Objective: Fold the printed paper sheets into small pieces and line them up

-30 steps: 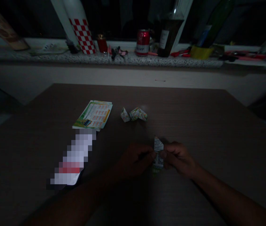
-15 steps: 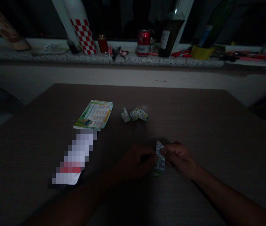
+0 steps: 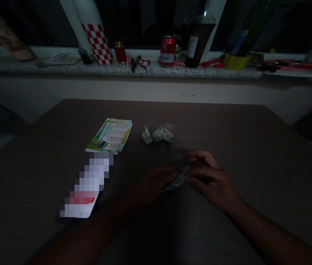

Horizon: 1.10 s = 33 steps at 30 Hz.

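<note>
A small folded paper piece point(image 3: 180, 180), printed and partly green, is held tilted just above the table. My left hand point(image 3: 156, 182) is closed on its lower left end, the thumb and fingers pinching it. At the upper right end of the paper, my right hand point(image 3: 212, 180) touches it with thumb and index finger, while the other fingers are raised and slightly blurred. Beyond the hands lie folded paper shapes: a single one point(image 3: 147, 135) and a joined pair point(image 3: 162, 134) beside it. A stack of printed paper sheets point(image 3: 111, 136) rests to the left.
A phone point(image 3: 88, 187) with a blurred-out screen lies left of my left forearm. On the granite windowsill point(image 3: 156, 70) behind the table point(image 3: 227, 125) stand a red-checked bottle point(image 3: 99, 44), a red can point(image 3: 168, 51), a dark pouch point(image 3: 197, 46) and a yellow container point(image 3: 236, 61).
The folded paper has turned from upright to a slant and shifted slightly left. My left hand has moved a little left with it; my right fingers have loosened and lifted.
</note>
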{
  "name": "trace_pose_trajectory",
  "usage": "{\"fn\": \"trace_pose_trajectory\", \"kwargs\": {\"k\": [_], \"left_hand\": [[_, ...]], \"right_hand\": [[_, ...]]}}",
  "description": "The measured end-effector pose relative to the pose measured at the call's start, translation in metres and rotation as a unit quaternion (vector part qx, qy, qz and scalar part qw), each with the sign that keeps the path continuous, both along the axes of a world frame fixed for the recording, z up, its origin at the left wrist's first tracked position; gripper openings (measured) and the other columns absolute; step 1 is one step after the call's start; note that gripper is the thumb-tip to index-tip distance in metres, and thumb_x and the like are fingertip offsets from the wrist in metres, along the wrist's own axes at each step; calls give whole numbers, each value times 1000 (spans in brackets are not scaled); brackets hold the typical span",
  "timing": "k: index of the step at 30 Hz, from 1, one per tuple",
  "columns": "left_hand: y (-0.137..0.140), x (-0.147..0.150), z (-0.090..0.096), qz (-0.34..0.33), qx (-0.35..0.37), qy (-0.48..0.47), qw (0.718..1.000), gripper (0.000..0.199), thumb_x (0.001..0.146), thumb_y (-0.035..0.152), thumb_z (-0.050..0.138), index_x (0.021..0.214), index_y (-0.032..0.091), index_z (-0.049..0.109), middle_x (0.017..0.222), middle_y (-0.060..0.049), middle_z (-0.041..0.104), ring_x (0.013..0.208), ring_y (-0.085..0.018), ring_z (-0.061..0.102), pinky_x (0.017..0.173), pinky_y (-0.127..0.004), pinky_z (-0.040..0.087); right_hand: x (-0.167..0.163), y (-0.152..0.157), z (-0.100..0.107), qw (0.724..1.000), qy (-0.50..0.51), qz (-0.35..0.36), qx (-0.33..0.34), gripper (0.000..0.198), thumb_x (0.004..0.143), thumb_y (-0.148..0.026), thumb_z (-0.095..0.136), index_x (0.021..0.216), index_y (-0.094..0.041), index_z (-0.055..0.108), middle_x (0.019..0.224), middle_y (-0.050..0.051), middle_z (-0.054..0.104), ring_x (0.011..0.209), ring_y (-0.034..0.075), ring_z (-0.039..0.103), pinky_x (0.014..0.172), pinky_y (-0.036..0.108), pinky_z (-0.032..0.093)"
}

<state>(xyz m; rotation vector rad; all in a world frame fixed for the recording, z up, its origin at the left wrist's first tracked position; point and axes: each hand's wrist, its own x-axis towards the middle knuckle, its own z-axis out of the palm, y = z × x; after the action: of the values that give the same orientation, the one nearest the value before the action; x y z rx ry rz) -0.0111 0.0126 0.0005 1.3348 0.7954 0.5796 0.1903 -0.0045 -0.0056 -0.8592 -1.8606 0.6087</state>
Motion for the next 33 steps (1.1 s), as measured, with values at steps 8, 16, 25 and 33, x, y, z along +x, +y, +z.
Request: {"fn": "trace_pose_trajectory", "kwargs": {"k": [8, 16, 25, 33], "left_hand": [[3, -12, 8, 40, 282, 90, 954, 24, 86, 32, 59, 103, 17, 67, 96, -5, 70, 88, -18, 63, 80, -28, 46], [0, -7, -1, 51, 307, 159, 937, 16, 86, 27, 62, 96, 20, 71, 89, -2, 75, 79, -15, 67, 74, -25, 49], [-2, -7, 1, 27, 327, 163, 931, 17, 87, 29, 59, 95, 19, 71, 84, -2, 74, 74, -14, 67, 69, -23, 47], [-2, -7, 2, 7, 350, 163, 923, 25, 93, 29, 51, 86, 18, 72, 68, 0, 71, 59, -11, 62, 57, -20, 41]], "right_hand": [[1, 4, 0, 999, -18, 22, 23, 17, 79, -7, 66, 91, -19, 65, 81, 5, 67, 79, 20, 62, 75, 38, 49], [-2, 0, 3, 1000, -13, 25, 7, 14, 81, -9, 64, 91, -18, 66, 80, 7, 70, 74, 19, 66, 67, 33, 53], [0, -3, -2, 999, -26, 20, -26, 4, 81, -15, 68, 84, -17, 70, 73, 5, 73, 63, 15, 67, 57, 25, 52], [-1, -6, 5, 995, 5, 6, -100, 11, 82, -19, 68, 71, -16, 70, 56, 1, 68, 48, 12, 63, 46, 21, 47]]}}
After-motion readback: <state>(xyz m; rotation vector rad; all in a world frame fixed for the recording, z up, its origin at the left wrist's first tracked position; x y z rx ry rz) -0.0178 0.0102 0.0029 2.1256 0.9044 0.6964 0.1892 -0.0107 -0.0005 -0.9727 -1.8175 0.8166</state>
